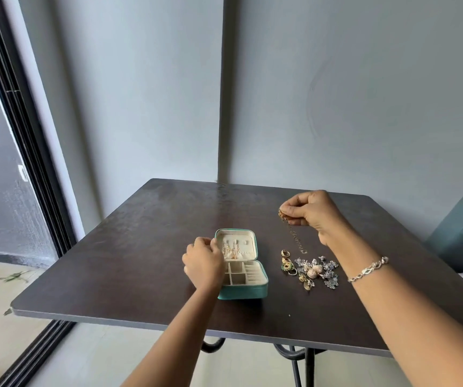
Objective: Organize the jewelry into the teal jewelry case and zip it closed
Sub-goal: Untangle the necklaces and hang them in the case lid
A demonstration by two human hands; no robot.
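head view, one teal case [242, 293], one chain [297, 240]

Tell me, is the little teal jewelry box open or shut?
Open. The small teal jewelry case has its lid raised, showing cream compartments and gold chains inside.

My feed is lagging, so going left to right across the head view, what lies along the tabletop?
In order: left hand → teal case → pile of loose jewelry → bracelet on the right wrist. The right hand, pinching a chain, sits above the pile, so it is left out.
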